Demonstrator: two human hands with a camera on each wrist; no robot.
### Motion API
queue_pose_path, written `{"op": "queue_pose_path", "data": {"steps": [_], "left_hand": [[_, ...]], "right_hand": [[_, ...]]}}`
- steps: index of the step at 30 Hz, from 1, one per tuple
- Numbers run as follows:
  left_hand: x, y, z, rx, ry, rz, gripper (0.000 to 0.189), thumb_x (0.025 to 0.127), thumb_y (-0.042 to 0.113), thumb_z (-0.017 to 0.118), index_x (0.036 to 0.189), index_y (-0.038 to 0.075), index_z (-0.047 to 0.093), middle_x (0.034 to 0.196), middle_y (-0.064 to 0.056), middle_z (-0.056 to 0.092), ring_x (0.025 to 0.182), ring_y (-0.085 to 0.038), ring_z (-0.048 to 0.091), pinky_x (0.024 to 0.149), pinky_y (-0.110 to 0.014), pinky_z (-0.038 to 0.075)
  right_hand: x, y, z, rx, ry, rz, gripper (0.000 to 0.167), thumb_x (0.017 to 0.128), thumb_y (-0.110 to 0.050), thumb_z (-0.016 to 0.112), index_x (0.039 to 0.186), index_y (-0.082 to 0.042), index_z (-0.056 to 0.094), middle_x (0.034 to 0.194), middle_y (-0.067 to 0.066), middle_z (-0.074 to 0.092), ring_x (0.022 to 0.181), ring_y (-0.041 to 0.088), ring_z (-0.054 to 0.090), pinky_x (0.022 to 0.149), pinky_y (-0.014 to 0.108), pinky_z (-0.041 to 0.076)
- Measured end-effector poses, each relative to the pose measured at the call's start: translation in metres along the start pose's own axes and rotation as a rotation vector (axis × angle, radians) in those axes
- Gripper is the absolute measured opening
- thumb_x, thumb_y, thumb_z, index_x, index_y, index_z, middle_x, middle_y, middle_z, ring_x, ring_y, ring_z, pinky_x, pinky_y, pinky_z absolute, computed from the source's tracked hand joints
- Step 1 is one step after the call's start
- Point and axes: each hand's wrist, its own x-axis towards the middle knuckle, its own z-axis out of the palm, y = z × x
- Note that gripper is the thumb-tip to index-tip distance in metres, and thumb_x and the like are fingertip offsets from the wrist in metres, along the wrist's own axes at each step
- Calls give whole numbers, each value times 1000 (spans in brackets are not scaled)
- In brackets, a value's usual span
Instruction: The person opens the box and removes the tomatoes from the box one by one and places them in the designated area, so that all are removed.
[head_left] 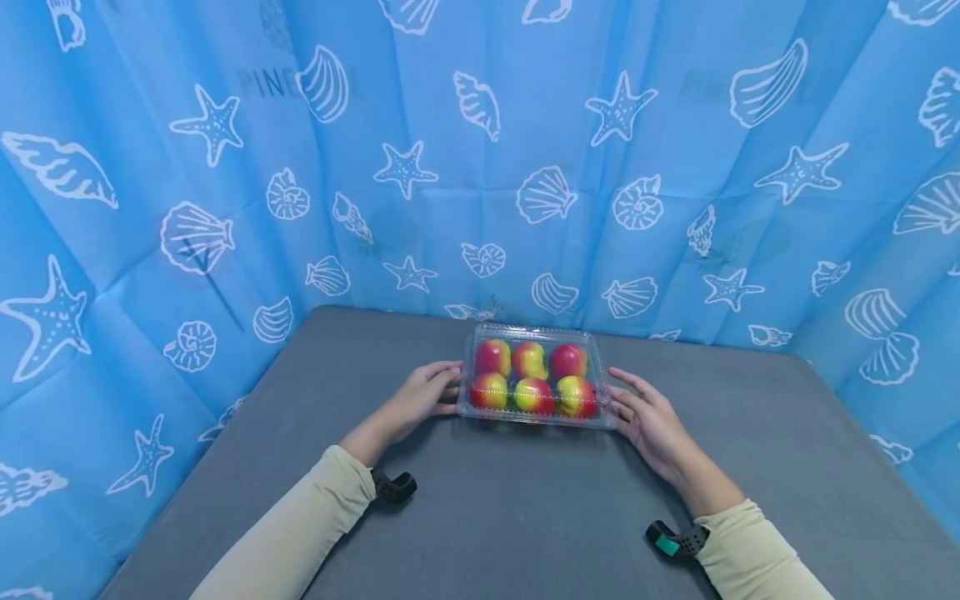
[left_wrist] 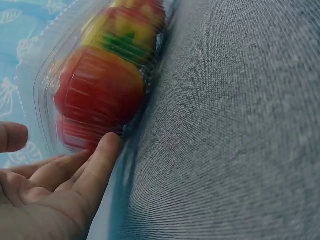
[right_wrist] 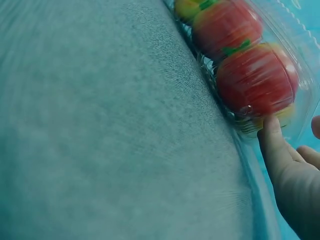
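Note:
A clear plastic box [head_left: 540,417] sits toward the back of the grey tabletop. Several red-and-yellow fruits [head_left: 533,395], like apples or peaches, show in two rows through its plastic. Green leaf-like bits appear on some fruits [right_wrist: 257,80] in the right wrist view. My left hand [head_left: 412,400] touches the box's left side with extended fingers; in the left wrist view its thumb [left_wrist: 14,137] stands apart from the plastic. On the opposite side, my right hand [head_left: 655,425] rests its nearly straight fingers against the box. The box's underside is hidden.
Grey cloth covers the tabletop [head_left: 510,517]. A blue curtain [head_left: 480,167] with white shell and starfish prints hangs behind and along both sides, close to the table's back edge. Dark bands [head_left: 393,487] circle both wrists.

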Motion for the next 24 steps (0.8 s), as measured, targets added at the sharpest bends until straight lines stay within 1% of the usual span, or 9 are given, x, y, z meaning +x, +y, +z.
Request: {"op": "queue_pose_path", "data": {"steps": [3,5,9,13,18,21,24], "left_hand": [[0,-1,0,-3,-13,-6,47,112,18,45,154,-3,50,155,-24,54,141,-37,58,106,-41,59],[-1,-1,-1,7,-22,-7,45,111,16,47,152,-3,52,155,-23,55,139,-35,60,107,-41,58],[-1,-3,-3,29,-43,7,44,110,16,52,150,-2,55,154,-22,55,135,-31,63,109,-42,57],[-1,-5,-6,20,-60,3,43,110,17,54,148,-4,56,155,-22,56,135,-31,63,108,-40,57],[0,-8,-8,-30,-102,-28,45,111,17,55,149,-7,54,158,-25,52,145,-37,55,108,-38,57],[1,-10,-8,-58,-122,-43,46,111,17,56,150,-7,52,159,-25,50,148,-38,51,107,-37,57],[1,-11,-6,-68,-131,-47,46,111,17,56,149,-7,53,159,-25,51,149,-38,51,107,-36,57]], "right_hand": [[0,2,-2,30,8,17,63,116,-32,46,170,-13,21,159,12,42,119,-1,64,98,22,58],[0,4,-4,33,4,13,62,115,-30,47,169,-12,22,154,8,48,119,-1,65,98,22,58],[-1,6,-7,47,-14,7,63,115,-31,49,168,-11,24,146,-2,55,120,0,65,99,22,58],[-1,6,-7,88,-34,15,63,114,-32,51,167,-11,26,140,-8,57,120,0,66,98,22,58],[0,4,-5,133,-39,32,59,115,-28,50,167,-10,28,140,-9,57,121,0,66,98,24,59],[-1,3,-5,135,-35,35,62,114,-28,51,168,-10,26,144,-6,54,121,-1,65,100,25,59],[-2,4,-5,132,-29,35,66,113,-29,53,169,-11,23,149,-1,50,122,-1,65,101,25,58]]}}
